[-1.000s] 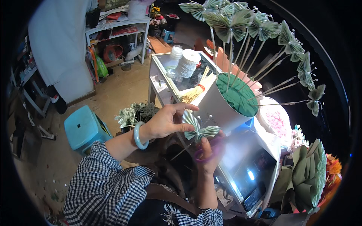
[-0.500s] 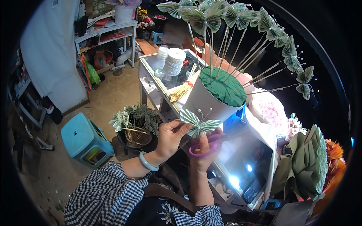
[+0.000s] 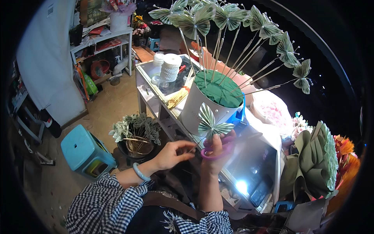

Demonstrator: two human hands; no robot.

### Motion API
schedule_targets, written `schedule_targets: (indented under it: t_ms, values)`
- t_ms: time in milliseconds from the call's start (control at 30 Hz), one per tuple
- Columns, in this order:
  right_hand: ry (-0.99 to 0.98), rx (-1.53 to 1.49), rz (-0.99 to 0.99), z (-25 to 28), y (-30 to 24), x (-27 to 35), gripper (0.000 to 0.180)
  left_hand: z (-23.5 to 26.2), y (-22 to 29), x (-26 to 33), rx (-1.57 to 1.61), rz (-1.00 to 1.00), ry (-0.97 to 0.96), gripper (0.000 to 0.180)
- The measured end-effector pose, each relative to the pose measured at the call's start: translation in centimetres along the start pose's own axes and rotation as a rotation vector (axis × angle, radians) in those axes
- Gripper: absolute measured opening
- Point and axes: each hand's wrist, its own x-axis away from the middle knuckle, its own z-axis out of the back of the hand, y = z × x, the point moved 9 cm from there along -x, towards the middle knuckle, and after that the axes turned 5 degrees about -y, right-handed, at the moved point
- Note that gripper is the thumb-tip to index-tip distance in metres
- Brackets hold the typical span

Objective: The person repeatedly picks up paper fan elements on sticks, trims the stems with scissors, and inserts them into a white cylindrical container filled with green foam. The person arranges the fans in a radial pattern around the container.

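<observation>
A green-and-white pleated paper butterfly (image 3: 212,124) with pearl-tipped feelers stands above my right hand (image 3: 215,156), pinched at its base by the thumb and fingers. The same hand carries scissors (image 3: 224,153) by their purple handles; the blades point right and look blurred. My left hand (image 3: 174,155), with a pale bangle on its wrist, is a little to the left, apart from the butterfly. Its thumb and fingertips are pinched together, and what lies between them is too small to make out. Beyond the hands, a white bucket (image 3: 188,117) with green foam holds several similar butterflies (image 3: 264,24) on sticks.
The bucket stands on a glass-topped counter (image 3: 152,86) with a white bead roll (image 3: 170,69) and a bundle of thin sticks (image 3: 181,94). A phone (image 3: 261,192) lies on its near part. Wrapped bouquets (image 3: 311,165) are at right. A blue stool (image 3: 87,150) and potted plant (image 3: 136,130) are at left.
My left hand has come away from the butterfly and moved down-left. The butterfly has tilted in my right hand, and the scissor blades now show to the right. The whole view has shifted slightly.
</observation>
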Motion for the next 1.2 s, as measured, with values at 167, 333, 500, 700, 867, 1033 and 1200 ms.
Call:
schedule_targets:
  t_ms: [167,333,500,700,867,1033,1200]
  values:
    - [0.011,0.005,0.038,-0.2,-1.2,-0.7,0.051,-0.8,-0.8,2.3,-0.092,0.013,-0.111,0.022]
    - [-0.077,0.102,0.086,-1.5,-2.6,-0.4,0.050,-0.3,2.7,1.7,-0.143,-0.112,-0.064,0.015]
    - [-0.169,0.184,0.058,-0.7,-2.6,0.9,0.046,3.3,5.9,0.1,-0.103,-0.161,0.201,0.015]
    - [-0.378,0.297,-0.088,-0.2,3.0,5.2,0.048,3.5,6.8,-1.1,0.109,-0.214,0.234,0.018]
    - [-0.343,0.306,-0.116,0.9,4.8,6.9,0.039,2.9,6.9,-1.1,0.110,-0.190,0.233,0.020]
    - [-0.357,0.227,-0.198,1.5,4.6,7.2,0.039,3.1,7.8,-1.2,0.286,-0.220,0.197,0.021]
    - [-0.417,0.157,-0.300,1.3,4.8,7.7,0.041,3.8,8.6,-2.1,0.597,-0.263,0.088,0.020]
